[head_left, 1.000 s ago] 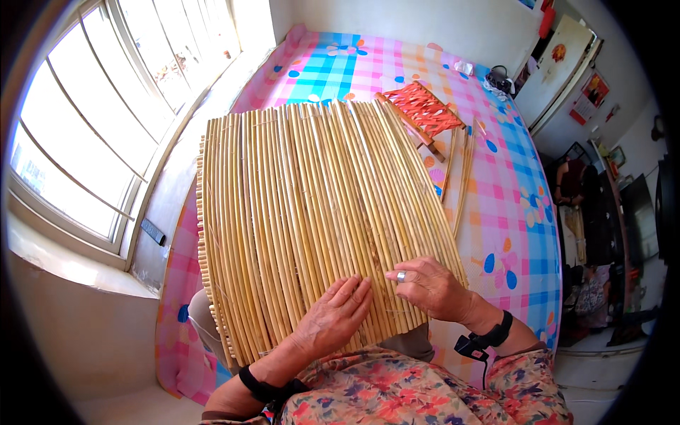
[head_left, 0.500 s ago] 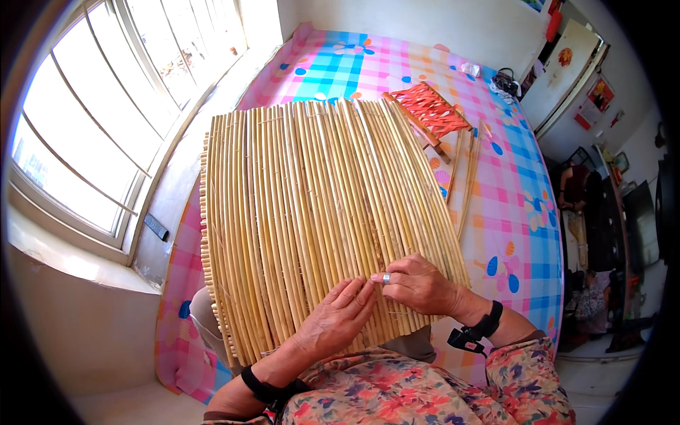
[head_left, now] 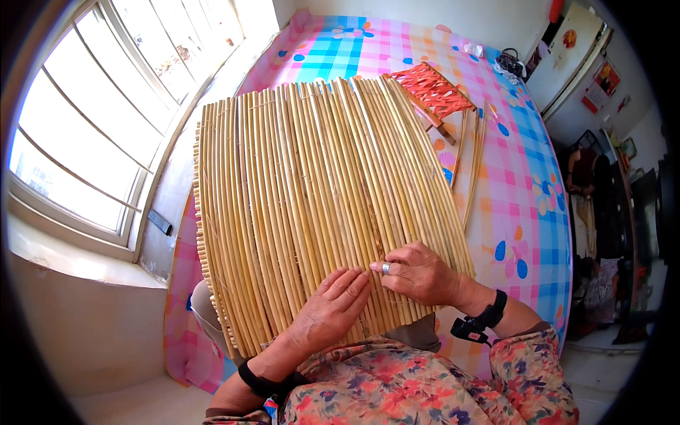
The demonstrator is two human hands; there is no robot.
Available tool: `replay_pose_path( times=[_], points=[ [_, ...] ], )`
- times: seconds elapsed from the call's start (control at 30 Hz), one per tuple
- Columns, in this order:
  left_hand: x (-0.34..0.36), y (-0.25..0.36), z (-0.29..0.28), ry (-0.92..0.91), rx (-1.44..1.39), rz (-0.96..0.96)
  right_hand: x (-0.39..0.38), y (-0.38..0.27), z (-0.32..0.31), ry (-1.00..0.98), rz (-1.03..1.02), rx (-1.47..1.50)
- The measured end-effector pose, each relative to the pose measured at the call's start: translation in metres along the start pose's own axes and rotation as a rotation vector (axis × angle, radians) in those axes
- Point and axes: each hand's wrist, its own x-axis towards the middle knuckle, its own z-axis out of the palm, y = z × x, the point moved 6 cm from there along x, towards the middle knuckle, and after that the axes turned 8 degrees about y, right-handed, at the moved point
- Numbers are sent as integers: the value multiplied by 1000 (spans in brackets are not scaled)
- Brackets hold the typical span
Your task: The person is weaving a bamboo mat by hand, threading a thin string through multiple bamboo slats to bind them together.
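Observation:
A mat of straight, pale yellow stalks (head_left: 297, 184) laid side by side slopes across my lap. Thin ties cross it in places. Close to its near edge, my left hand (head_left: 334, 303) rests on the stalks, fingers pressed together and the thumb hidden beneath. My right hand (head_left: 419, 275), with a metal band on one finger, is closed in a pinch beside the left fingertips. Whatever is between the fingers of either hand is too small or hidden to make out. Both wrists wear black straps.
Beyond the mat's far right corner lies a wooden frame with red woven strips (head_left: 443, 92). Loose thin stalks (head_left: 476, 166) lie next to it on the checked bed cover (head_left: 524, 205). A remote control (head_left: 160, 222) sits on the sill by the barred window; a dark bag (head_left: 510, 62) lies far right.
The view has shifted slightly, so the mat and bed sit higher in the picture. My hands stay together at the same part of the mat, with the left fingertips slightly farther from the right.

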Motion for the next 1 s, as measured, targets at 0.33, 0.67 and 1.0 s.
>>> replay_pose_path(
  times=[0.33, 0.67, 1.0],
  points=[
    [-5, -1, -6, 10, 27, -26, -2, -1, 1, -4, 3, 4],
    [2, -9, -11, -22, 109, -8, -2, -1, 2, -37, -11, -10],
    [1, -10, -11, -39, 113, 8, 1, -2, 3, -18, -13, -19]
  ],
)
